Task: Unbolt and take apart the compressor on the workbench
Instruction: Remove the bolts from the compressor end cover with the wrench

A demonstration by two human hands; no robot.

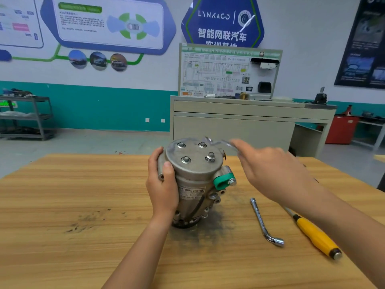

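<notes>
At the middle of the wooden workbench [83,236] the compressor [193,180] is stood on end, its flat round end plate turned upward. Four bolts [186,159] are seen seated in that plate, each with a washer under its head. The compressor's left side is gripped by the left hand [162,188]: the thumb is laid over the near edge of the housing and the fingers are wrapped round the far side. A slim metal spanner [218,142] is held in the fingers of the right hand [268,174], which is raised above the bench to the right of the compressor. Both hand and spanner are blurred, so the exact grip cannot be made out. The spanner's head is placed just beside the far right bolt, though whether it touches cannot be told. A green cap [223,181] with a bolt through it is fitted on the compressor's right side. An L-shaped socket wrench [261,221] is laid on the bench to the right, and a yellow-handled screwdriver [314,234] beyond it is partly covered by the right forearm. Dark smudges [87,220] are spread on the wood to the left.
</notes>
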